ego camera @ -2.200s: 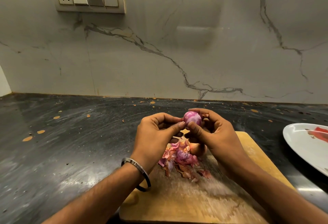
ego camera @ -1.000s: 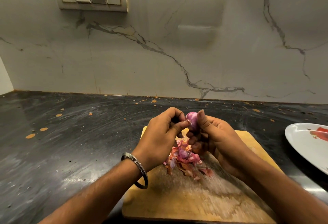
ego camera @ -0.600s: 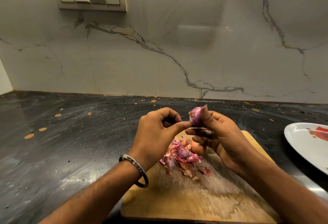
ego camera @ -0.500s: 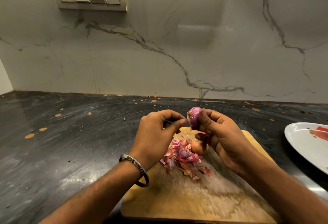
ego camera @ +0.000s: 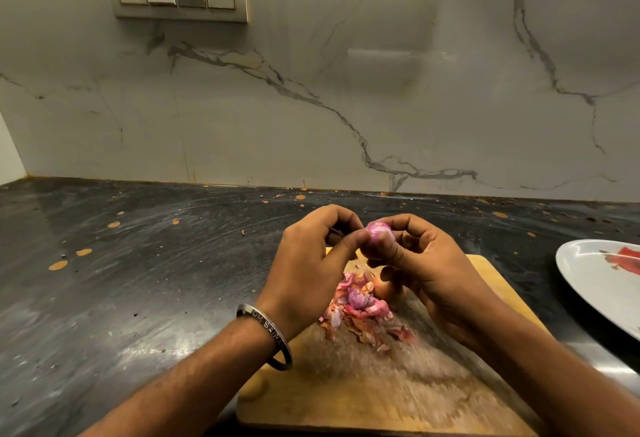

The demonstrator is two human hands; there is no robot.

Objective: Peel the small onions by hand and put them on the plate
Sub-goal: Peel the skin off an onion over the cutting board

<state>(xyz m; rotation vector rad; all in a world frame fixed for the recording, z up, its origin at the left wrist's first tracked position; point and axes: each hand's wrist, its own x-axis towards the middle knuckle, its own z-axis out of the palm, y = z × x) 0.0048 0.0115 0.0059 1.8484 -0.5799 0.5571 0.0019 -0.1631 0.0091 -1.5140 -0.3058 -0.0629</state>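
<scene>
Your right hand grasps the onion, your left hand pinches its near-left side; plate lies well right.

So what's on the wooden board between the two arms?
In the head view, a pile of pink onion peels lies on the cutting board there, with an unpeeled brown onion beside it.

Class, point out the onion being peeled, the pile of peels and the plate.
onion (ego camera: 379, 233), head view, its pink top.
pile of peels (ego camera: 360, 308), head view, its middle.
plate (ego camera: 588, 277), head view, bare white surface.
</scene>
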